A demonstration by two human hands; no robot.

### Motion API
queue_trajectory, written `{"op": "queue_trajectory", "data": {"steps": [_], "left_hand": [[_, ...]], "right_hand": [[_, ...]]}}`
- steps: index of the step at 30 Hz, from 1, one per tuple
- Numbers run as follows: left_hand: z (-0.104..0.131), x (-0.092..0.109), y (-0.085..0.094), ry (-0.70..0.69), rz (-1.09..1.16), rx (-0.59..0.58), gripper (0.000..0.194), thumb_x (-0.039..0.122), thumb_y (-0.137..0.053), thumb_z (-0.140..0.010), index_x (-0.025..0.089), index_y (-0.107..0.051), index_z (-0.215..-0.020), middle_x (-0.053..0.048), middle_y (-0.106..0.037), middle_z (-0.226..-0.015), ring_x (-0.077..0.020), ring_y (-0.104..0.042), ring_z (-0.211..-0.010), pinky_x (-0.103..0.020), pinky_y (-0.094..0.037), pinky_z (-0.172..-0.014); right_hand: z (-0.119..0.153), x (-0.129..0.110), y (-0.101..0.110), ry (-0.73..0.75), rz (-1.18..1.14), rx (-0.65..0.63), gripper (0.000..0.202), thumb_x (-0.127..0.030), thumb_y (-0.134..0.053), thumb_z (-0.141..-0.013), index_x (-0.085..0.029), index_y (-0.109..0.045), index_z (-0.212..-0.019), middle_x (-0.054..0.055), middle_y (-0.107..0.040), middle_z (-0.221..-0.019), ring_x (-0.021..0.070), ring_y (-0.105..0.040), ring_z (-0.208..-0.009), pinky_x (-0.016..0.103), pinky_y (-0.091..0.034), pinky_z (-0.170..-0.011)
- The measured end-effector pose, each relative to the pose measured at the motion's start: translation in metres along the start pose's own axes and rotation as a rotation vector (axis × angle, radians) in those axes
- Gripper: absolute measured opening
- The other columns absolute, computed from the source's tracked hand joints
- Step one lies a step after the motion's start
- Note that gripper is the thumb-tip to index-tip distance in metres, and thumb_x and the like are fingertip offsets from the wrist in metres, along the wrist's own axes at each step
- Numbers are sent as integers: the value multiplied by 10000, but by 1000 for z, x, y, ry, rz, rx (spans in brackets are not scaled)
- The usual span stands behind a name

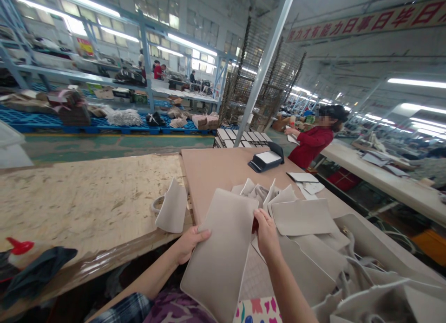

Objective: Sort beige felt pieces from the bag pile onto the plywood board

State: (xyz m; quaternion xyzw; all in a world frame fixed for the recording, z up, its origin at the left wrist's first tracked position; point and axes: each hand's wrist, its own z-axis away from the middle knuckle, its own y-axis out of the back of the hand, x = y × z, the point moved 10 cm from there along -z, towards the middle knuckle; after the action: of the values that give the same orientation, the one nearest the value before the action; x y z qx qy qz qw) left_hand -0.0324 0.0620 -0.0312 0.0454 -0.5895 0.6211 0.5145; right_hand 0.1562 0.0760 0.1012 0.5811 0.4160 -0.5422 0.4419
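A large beige leather panel [223, 248] stands tilted in front of me, held by both hands. My left hand [190, 242] grips its left edge, thumb on the face. My right hand [266, 232] pinches its upper right corner. Behind it lies a heap of similar beige cut panels [301, 216] on the tan worktable [216, 170]. Beige bag parts with straps [365, 276] pile at my lower right.
A rough plywood board [83, 202] spans the left, with a curled beige piece [172, 209] at its right edge and a red-capped bottle [21, 251] at lower left. A dark tray [266, 160] sits farther back. A person in red [311, 144] works at the right.
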Motion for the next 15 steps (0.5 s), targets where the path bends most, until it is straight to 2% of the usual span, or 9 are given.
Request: {"op": "queue_trajectory", "data": {"steps": [3, 6, 15], "left_hand": [[-3, 1, 7, -6, 49, 59, 455, 320, -849, -669, 110, -687, -1040, -139, -748, -903, -238, -713, -762, -347, -571, -749], [-6, 5, 11, -29, 71, 98, 472, 313, -871, -631, 105, -673, -1005, -136, -748, -867, -237, -705, -700, -346, -579, -695], [-15, 23, 22, -116, 139, 158, 383, 253, -788, -731, 108, -633, -1049, -131, -747, -895, -238, -715, -730, -348, -594, -716]], "right_hand": [[10, 3, -9, 58, 236, -85, 418, -592, -491, -806, -220, -412, -634, -37, -414, -540, 123, -410, -516, 267, -341, -513], [23, 9, -12, 84, 401, -103, 485, -658, -433, -801, -230, -370, -583, -32, -387, -506, 126, -400, -500, 278, -334, -518], [59, 31, -37, -96, 376, -314, 473, -662, -426, -763, -223, -398, -590, -25, -417, -512, 117, -413, -464, 259, -343, -470]]}}
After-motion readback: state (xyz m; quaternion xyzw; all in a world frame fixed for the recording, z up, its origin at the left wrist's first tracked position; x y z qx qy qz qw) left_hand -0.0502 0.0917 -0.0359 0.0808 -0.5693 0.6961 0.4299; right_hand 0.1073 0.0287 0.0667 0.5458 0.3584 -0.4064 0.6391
